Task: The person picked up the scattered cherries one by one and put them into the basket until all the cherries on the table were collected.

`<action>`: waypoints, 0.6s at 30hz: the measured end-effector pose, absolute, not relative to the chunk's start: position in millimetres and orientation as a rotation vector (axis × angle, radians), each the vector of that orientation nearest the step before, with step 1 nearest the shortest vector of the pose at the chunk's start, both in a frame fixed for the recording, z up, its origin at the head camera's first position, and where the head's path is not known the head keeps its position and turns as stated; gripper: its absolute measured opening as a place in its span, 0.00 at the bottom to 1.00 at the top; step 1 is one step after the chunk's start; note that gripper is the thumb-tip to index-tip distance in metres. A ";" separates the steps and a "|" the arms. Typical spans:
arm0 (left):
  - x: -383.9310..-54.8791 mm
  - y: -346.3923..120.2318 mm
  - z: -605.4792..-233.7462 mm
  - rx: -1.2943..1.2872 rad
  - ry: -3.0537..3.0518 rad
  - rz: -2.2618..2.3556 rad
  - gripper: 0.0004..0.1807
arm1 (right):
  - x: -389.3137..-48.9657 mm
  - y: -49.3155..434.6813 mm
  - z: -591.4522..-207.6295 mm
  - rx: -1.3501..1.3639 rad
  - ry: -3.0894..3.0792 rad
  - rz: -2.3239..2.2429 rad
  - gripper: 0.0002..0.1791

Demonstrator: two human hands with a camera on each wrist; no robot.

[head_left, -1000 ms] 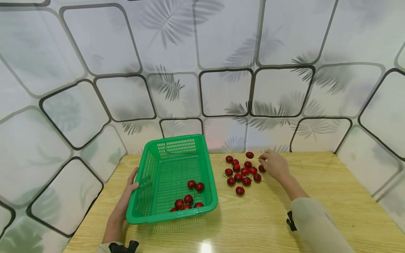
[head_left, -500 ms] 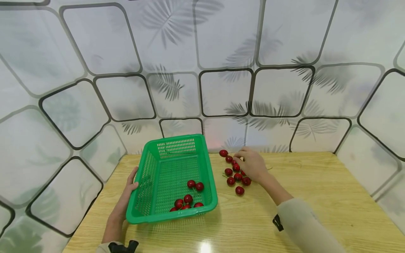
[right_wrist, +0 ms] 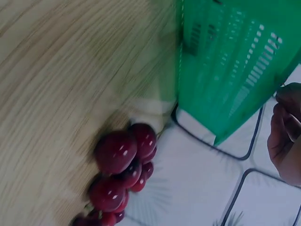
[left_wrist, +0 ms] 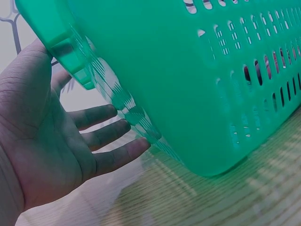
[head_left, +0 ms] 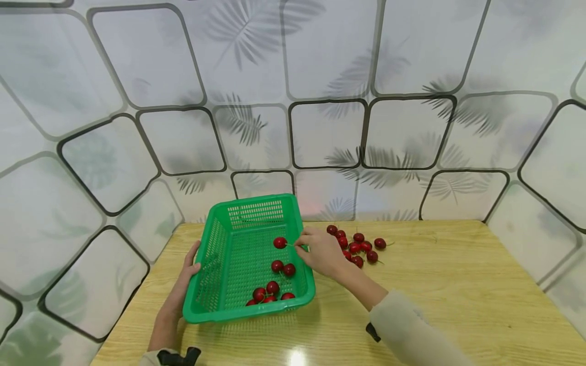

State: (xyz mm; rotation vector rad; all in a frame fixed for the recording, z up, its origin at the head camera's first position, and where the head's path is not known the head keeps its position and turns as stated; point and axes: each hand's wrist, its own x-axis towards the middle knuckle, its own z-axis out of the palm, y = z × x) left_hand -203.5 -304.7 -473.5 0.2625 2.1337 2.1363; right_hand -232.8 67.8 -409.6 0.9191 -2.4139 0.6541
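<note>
Cherries [head_left: 354, 247] lay close together on the counter [head_left: 435, 315], near its back edge and a little to the right of the middle of that edge; some of them were partly covered by the right hand [head_left: 322, 251]. I saw the fingers of this hand closed on a thin stem, and at its end was a single red cherry [head_left: 280, 243], over the inside of the green basket [head_left: 247, 316]. How high it was above the basket floor, I could not tell. The basket stood on the left part of the counter, between the left edge and the group of cherries. In it several more rested, mostly toward the side away from the counter's back edge. On the side of the counter's left edge, the left hand [head_left: 185, 274] was gripping the basket rim: the thumb lay over it, and in my left wrist view the other fingers reached, rather straight, along the outer wall. Behind the back edge I saw a pale wall covering [head_left: 327, 134] with leaves.
</note>
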 end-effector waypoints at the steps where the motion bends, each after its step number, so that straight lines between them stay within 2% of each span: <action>1: -204.1 -304.4 -473.2 0.260 2.121 2.147 0.35 | -231.2 63.2 -408.8 0.940 -2.423 0.626 0.02; 9: -203.8 -306.7 -473.5 0.218 2.211 2.060 0.35 | -223.6 31.1 -407.2 1.067 -2.529 0.400 0.04; 18: -202.5 -306.1 -472.5 0.207 2.190 2.062 0.35 | -222.4 8.0 -413.6 1.064 -2.728 0.216 0.15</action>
